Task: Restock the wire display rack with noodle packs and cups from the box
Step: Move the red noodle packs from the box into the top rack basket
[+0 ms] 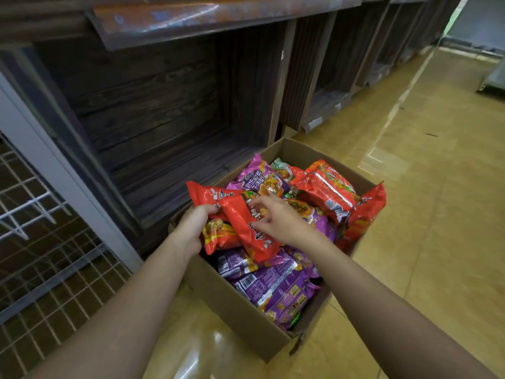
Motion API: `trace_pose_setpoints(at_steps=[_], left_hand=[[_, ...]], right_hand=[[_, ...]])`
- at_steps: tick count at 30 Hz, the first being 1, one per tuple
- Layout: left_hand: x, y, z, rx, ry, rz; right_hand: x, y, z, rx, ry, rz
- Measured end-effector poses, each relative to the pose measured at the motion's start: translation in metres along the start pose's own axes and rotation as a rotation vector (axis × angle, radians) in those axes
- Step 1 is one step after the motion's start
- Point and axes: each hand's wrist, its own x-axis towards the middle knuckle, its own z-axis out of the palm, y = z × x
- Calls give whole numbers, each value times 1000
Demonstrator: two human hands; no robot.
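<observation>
- Left hand [191, 228] grips a red noodle pack [207, 196] at the box's left rim.
- Right hand [276, 218] pinches a second red pack [246, 231], fingers curled.
- Cardboard box [232, 305] of packs sits on the floor [437, 214], near the wire rack [41, 214].

Box sitting on the floor, shelving behind it, rack to the left.

The box [232, 310] is standing on the floor [410, 214] just before the wooden shelving [164, 105], with the wire rack [35, 199] standing left of both. Noodle packs [276, 291] are lying heaped inside. At its left wall the left hand [191, 228] is gripping one pack [210, 196]; just beside it, the right hand [276, 217] is pinching a tilted pack [243, 228] atop the heap.
</observation>
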Motion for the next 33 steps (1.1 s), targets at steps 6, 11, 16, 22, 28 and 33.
trace_pose_setpoints(at_steps=[6, 11, 16, 22, 28, 33], left_hand=[[0, -1, 0, 59, -155, 50], [1, -3, 5, 58, -78, 77], [1, 1, 3, -64, -3, 121], [-4, 1, 8, -180, -43, 76], [-10, -4, 25, -171, -76, 57], [-10, -3, 34, 0, -237, 115]], right_hand=[[10, 11, 1, -167, -66, 149], [14, 16, -11, -277, -48, -209], [7, 17, -34, -303, 204, -31], [-8, 23, -22, 498, 173, 323], [-5, 16, 1, 679, 184, 414], [-3, 16, 2, 772, 240, 444]])
